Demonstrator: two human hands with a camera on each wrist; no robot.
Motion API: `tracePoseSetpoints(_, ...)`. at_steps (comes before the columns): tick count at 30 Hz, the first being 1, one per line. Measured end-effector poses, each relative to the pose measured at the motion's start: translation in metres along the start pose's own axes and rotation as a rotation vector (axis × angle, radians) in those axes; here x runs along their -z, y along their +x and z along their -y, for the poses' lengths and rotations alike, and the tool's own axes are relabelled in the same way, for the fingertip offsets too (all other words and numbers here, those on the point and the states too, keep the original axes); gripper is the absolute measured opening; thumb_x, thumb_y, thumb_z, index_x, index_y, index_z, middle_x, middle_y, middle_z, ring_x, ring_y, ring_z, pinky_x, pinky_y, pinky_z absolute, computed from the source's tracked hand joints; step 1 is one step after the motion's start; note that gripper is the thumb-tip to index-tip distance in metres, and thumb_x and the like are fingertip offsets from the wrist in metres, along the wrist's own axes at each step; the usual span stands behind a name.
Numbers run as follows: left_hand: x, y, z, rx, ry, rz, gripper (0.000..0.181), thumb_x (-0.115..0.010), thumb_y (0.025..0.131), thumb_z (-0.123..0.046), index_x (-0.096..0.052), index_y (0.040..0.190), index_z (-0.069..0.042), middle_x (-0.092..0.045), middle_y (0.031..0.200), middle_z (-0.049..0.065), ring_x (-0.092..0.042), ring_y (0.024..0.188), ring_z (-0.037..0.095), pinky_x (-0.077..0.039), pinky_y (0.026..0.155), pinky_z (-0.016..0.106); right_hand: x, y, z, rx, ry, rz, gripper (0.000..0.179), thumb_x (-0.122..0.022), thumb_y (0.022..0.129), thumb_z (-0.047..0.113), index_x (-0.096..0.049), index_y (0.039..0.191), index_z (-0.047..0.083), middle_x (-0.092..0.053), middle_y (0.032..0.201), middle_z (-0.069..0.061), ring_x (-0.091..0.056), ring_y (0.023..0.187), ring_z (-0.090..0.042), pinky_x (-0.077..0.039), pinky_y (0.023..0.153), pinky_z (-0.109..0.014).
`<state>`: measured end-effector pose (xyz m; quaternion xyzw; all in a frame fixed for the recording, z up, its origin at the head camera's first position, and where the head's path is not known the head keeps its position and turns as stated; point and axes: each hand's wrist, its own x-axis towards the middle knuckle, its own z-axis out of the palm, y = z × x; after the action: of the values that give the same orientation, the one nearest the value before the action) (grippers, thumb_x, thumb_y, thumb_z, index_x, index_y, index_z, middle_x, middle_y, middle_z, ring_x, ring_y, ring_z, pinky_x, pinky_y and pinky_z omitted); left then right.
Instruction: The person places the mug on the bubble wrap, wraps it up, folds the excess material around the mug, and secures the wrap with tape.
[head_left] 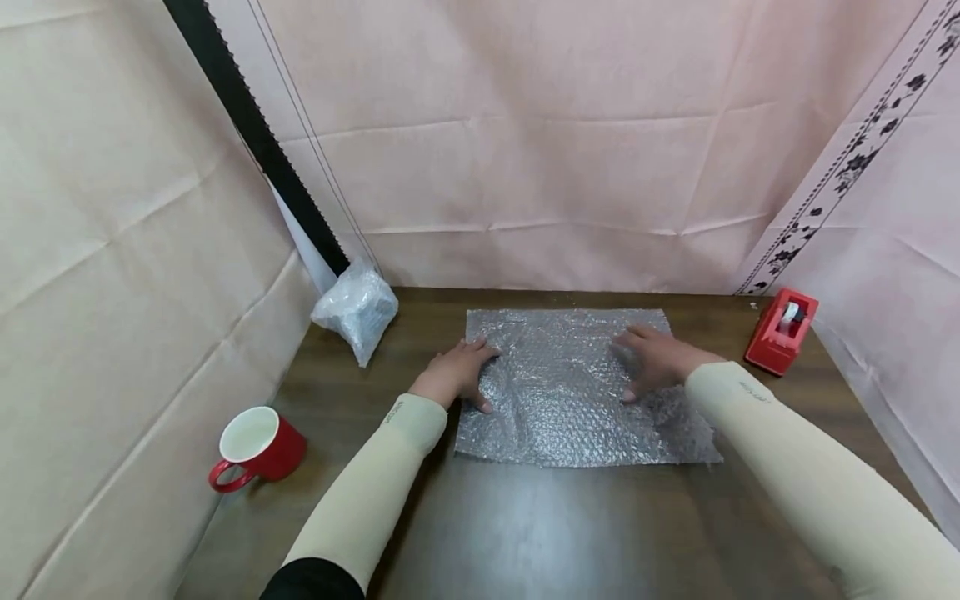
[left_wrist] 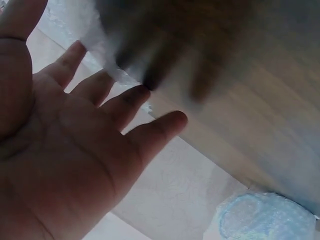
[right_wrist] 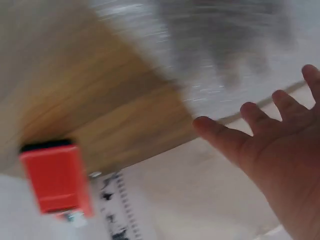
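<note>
Overlapping side edges of bubble wrap (head_left: 562, 417), left hand (head_left: 454, 372) and right hand (head_left: 658, 360) splay; bare tabletop (head_left: 555, 529) lies nearer

Bubble-wrap sheet (head_left: 555, 400) (shiny), flat on table (head_left: 555, 533)

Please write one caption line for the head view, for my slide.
Left hand and right hand at a bubble-wrap sheet; red mug at left, red tape dispenser at right.

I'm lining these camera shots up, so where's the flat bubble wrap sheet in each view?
Head: bubble wrap sheet just right of centre.
Left wrist: partly visible at upper left, beyond the fingers.
Right wrist: blurred, upper middle.
Shared landmark: the brown tabletop.
</note>
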<state>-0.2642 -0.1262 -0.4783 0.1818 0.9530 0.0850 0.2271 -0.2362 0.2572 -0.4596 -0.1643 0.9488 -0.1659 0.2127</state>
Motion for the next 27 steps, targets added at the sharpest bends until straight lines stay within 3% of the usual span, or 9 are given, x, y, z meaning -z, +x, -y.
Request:
tracePoseSetpoints(5,0.008,0.001,0.003,0.031,-0.020,0.021,0.112,-0.103,0.084,-0.039,-0.040,0.177,-0.032,-0.017,0.194,0.000,-0.014,0.179,0.046,-0.024,0.137,0.081,-0.006,-0.015,-0.028,-0.012,0.050,0.080,0.125,-0.103,0.081,0.041,-0.033,0.178,0.007,-0.012,0.185,-0.037,-0.010,0.169,-0.069,-0.022,0.130,-0.088)
tracePoseSetpoints(7,0.013,0.000,0.002,0.037,-0.037,0.031,0.112,-0.102,0.086,-0.035,-0.039,0.178,-0.030,-0.015,0.194,0.000,-0.011,0.180,0.045,-0.021,0.137,0.081,-0.008,-0.014,-0.035,0.006,0.071,0.065,0.127,-0.103,0.080,0.043,-0.031,0.179,0.008,-0.011,0.186,-0.036,-0.009,0.169,-0.068,-0.019,0.130,-0.089)
tracePoseSetpoints(10,0.013,0.011,0.011,0.030,-0.063,0.042,0.115,-0.103,0.085,-0.036,-0.036,0.179,-0.030,-0.012,0.194,-0.001,-0.007,0.180,0.047,-0.020,0.136,0.084,-0.009,-0.008,-0.039,0.028,0.065,0.039,0.127,-0.102,0.080,0.045,-0.031,0.179,0.008,-0.011,0.186,-0.035,-0.010,0.170,-0.067,-0.020,0.131,-0.087)
tracePoseSetpoints(15,0.014,0.028,0.026,0.025,-0.084,0.051,0.120,-0.104,0.083,-0.039,-0.033,0.180,-0.033,-0.009,0.195,-0.001,-0.003,0.179,0.051,-0.017,0.132,0.090,-0.006,0.003,-0.033,0.003,0.067,0.023,0.127,-0.104,0.080,0.035,-0.029,0.179,0.007,-0.008,0.186,-0.036,-0.008,0.170,-0.068,-0.023,0.133,-0.085)
tracePoseSetpoints(18,0.020,0.024,0.027,0.030,-0.089,0.074,0.119,-0.101,0.087,-0.038,-0.030,0.182,-0.033,-0.007,0.195,-0.001,0.000,0.179,0.049,-0.015,0.134,0.088,-0.006,0.007,-0.027,-0.036,0.077,0.043,0.128,-0.104,0.081,0.028,-0.027,0.180,0.005,-0.005,0.187,-0.035,-0.004,0.170,-0.068,-0.022,0.133,-0.084)
tracePoseSetpoints(22,0.028,0.025,0.030,0.056,-0.088,0.100,0.115,-0.097,0.091,-0.037,-0.027,0.182,-0.033,-0.004,0.195,-0.003,0.004,0.180,0.045,-0.012,0.136,0.086,-0.004,0.017,-0.024,-0.072,0.076,0.073,0.128,-0.103,0.083,0.031,-0.024,0.181,0.008,-0.002,0.189,-0.032,-0.003,0.172,-0.065,-0.023,0.134,-0.083)
tracePoseSetpoints(27,0.039,0.035,0.031,0.059,-0.087,0.100,0.113,-0.095,0.094,-0.038,-0.025,0.183,-0.034,-0.003,0.195,-0.004,0.004,0.180,0.045,-0.012,0.136,0.086,0.001,0.027,-0.028,-0.120,0.072,0.075,0.128,-0.101,0.086,0.033,-0.019,0.183,0.012,0.002,0.190,-0.028,0.000,0.173,-0.062,-0.024,0.135,-0.082)
